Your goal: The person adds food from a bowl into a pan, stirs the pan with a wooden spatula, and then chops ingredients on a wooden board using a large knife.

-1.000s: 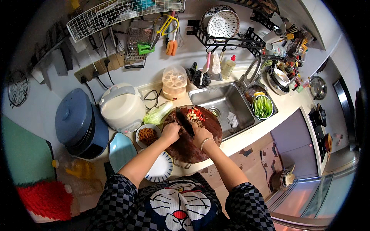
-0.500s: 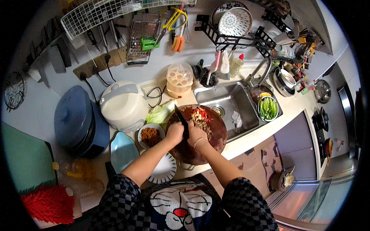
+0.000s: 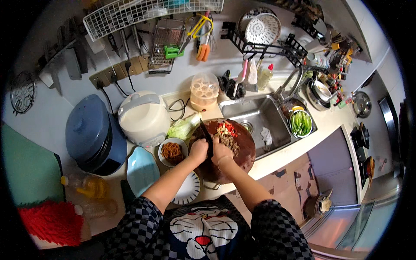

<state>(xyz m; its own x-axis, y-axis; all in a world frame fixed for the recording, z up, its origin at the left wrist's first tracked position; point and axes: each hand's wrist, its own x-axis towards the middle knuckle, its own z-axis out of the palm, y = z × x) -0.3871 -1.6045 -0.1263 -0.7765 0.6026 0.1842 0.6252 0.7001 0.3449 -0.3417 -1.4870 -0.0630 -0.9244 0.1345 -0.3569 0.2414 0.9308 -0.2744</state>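
Observation:
On the round, dark reddish-brown chopping board (image 3: pixel 243 162), a dark-bladed knife (image 3: pixel 205 131) lies between my two hands, its far end pointing away and slightly left. My right hand (image 3: pixel 222 155) is closed against the knife's near part, the thumb side along the blade; the handle is hidden. My left hand (image 3: pixel 199 150) is curled closed just left of the blade, and what its fingers hold is hidden. Right of the blade lie brown minced meat (image 3: pixel 228 142) and a pile of chopped red and pale pieces (image 3: pixel 227 128).
Left of the board are leafy cabbage (image 3: pixel 184 126), a bowl of brown strips (image 3: pixel 172 151), a blue dish (image 3: pixel 142 171) and a striped-rim plate (image 3: pixel 188 190). Behind stand a rice cooker (image 3: pixel 145 121) and egg steamer (image 3: pixel 204 92). A sink (image 3: pixel 255 112) and green-pepper bowl (image 3: pixel 300 123) are right.
The view has shifted slightly, so surroundings sit a little farther right at the left side. Both hands and the knife keep nearly the same place on the board.

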